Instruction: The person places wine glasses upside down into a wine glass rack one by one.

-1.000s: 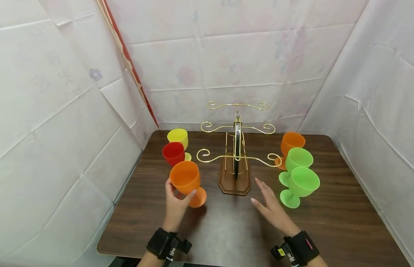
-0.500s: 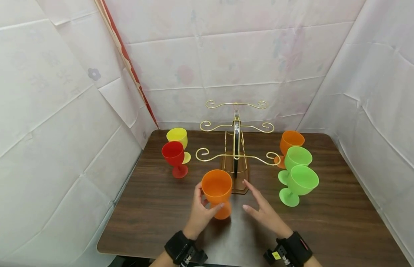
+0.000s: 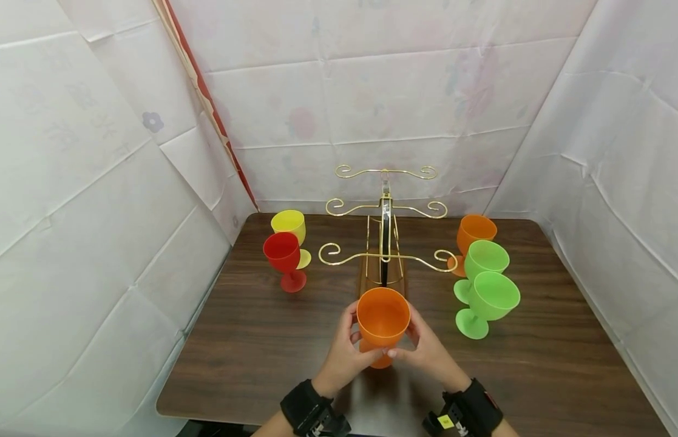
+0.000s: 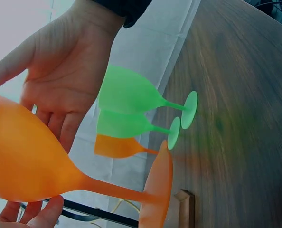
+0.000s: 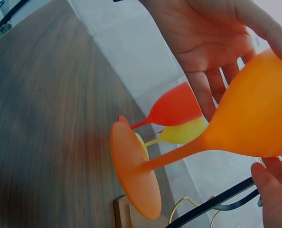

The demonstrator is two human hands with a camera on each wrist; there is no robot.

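Observation:
An orange plastic goblet (image 3: 382, 325) is held upright between both hands in front of the rack. My left hand (image 3: 344, 355) grips its bowl from the left, thumb toward the near side. From the right, my right hand (image 3: 429, 358) holds the same bowl, with its thumb close to the left one. Both wrist views show the goblet's stem and round foot free of the fingers; the foot seems lifted off the wood. Just beyond stands a gold wire rack (image 3: 386, 258) with curled arms and a wooden base (image 5: 124, 213), partly hidden behind the goblet.
A red goblet (image 3: 282, 252) and a yellow goblet (image 3: 288, 224) stand at the left. To the right are another orange goblet (image 3: 476, 230) and two green goblets, the nearer green goblet (image 3: 496, 296) in front. White sheets enclose the dark wooden table (image 3: 235, 358).
My left hand has carried the orange goblet from beside the red one to the right, in front of the rack. My right hand has moved left and now holds the bowl too.

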